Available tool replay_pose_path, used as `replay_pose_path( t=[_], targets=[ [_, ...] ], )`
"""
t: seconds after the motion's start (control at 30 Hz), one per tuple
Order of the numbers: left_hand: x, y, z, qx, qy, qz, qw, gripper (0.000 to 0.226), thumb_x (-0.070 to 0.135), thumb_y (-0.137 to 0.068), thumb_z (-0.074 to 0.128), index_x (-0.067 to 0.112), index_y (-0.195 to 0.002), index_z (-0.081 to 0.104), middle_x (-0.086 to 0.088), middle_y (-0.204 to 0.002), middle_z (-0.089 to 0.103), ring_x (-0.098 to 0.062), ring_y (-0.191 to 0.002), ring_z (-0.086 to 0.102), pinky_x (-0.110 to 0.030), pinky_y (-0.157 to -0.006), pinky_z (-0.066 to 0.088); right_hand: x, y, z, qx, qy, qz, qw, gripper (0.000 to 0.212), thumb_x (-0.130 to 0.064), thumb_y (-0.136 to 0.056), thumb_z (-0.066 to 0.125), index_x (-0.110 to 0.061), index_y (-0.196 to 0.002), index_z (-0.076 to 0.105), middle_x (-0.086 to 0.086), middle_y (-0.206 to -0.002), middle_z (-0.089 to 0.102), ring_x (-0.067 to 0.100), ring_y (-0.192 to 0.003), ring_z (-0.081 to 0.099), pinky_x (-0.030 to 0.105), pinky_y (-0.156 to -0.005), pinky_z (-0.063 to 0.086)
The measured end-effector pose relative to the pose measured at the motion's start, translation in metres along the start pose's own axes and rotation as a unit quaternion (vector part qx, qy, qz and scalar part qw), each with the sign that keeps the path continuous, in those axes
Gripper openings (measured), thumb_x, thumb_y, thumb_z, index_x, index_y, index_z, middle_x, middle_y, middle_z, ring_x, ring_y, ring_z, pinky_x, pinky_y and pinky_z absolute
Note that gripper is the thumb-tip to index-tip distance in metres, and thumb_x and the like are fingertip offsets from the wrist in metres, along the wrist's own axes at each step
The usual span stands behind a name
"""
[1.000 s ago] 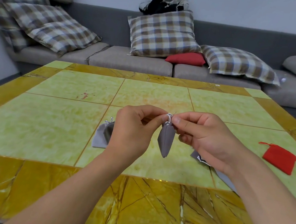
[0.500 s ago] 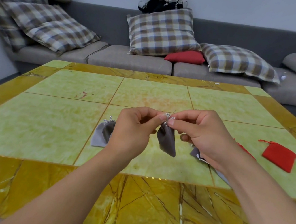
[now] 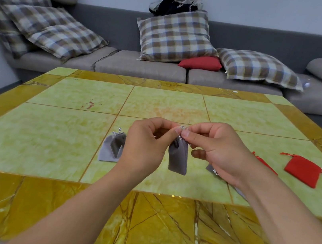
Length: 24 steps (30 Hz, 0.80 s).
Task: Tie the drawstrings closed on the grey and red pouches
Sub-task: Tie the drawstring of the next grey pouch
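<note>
At far left, plaid cushions (image 3: pixel 51 28) lie stacked on the grey sofa (image 3: pixel 143 69) that runs behind the surface (image 3: pixel 49 136), a tiled top of pale green squares with a yellow-brown veined border. Left of centre on a green tile lies a grey pouch (image 3: pixel 112 148), its neck gathered and its pale cords sticking up at the top; its right edge is hidden by the left hand.

The left hand (image 3: pixel 147 140) is raised above the surface with its fingers curled, thumb and forefinger pinching the drawstring (image 3: pixel 182 128) at the neck of a second grey pouch, the held pouch (image 3: pixel 178 158). That pouch hangs straight down from the cord between the two hands, above the middle tile, its lower end near the surface; whether it touches cannot be told. The right hand (image 3: pixel 220 151) meets the left at the same point, thumb and forefinger pinching the cord's other side, the remaining fingers curled beneath.

Under the right wrist a further piece of grey cloth (image 3: pixel 210 168) lies on the surface, mostly covered. Just right of the hand, a red cord and edge (image 3: pixel 263 161) show. Farther right a flat red pouch (image 3: pixel 303 170) lies well apart, its strings spread to both sides. Behind, a large plaid cushion stands upright on the sofa with a dark bag (image 3: pixel 178 1) above it and a small red cushion (image 3: pixel 201 62) beside.
</note>
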<state>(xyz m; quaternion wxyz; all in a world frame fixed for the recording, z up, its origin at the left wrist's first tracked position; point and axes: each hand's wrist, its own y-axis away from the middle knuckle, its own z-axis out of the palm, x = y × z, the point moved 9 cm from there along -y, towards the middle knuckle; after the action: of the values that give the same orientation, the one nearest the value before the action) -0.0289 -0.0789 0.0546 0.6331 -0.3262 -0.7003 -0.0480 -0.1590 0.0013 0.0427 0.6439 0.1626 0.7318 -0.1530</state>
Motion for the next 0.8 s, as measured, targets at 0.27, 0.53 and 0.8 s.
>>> replay_pose_path(
  t=[0.27, 0.53, 0.8],
  targets=[
    [-0.014, -0.004, 0.000, -0.033, 0.088, -0.056, 0.994, 0.014, 0.014, -0.089, 0.070, 0.007, -0.099, 0.078, -0.004, -0.086, 0.078, -0.014, -0.082, 0.074, -0.020, -0.073, 0.056, 0.007, -0.001, 0.011, -0.032, -0.066, 0.031, 0.997, 0.018, -0.010, -0.090, 0.067, 0.002, -0.103, 0.073, 0.012, -0.091, 0.069, 0.023, -0.086, 0.053, 0.028, -0.066, 0.045],
    [-0.013, -0.006, 0.002, -0.075, 0.178, -0.070, 0.979, 0.016, 0.007, -0.092, 0.064, -0.001, -0.103, 0.073, -0.014, -0.092, 0.077, -0.017, -0.082, 0.073, -0.024, -0.076, 0.057, 0.008, 0.004, 0.027, -0.103, -0.182, 0.081, 0.975, 0.019, -0.014, -0.095, 0.058, -0.002, -0.103, 0.071, 0.002, -0.072, 0.065, 0.012, -0.060, 0.051, 0.022, -0.055, 0.044],
    [0.004, -0.006, -0.007, -0.031, 0.052, 0.049, 0.997, 0.007, 0.010, -0.085, 0.074, 0.016, -0.090, 0.074, -0.002, -0.083, 0.077, -0.023, -0.079, 0.073, -0.033, -0.075, 0.060, 0.003, 0.005, 0.027, -0.105, -0.134, 0.059, 0.984, 0.020, -0.014, -0.099, 0.053, -0.008, -0.094, 0.071, 0.001, -0.075, 0.067, 0.012, -0.066, 0.060, 0.027, -0.064, 0.049]
  ],
)
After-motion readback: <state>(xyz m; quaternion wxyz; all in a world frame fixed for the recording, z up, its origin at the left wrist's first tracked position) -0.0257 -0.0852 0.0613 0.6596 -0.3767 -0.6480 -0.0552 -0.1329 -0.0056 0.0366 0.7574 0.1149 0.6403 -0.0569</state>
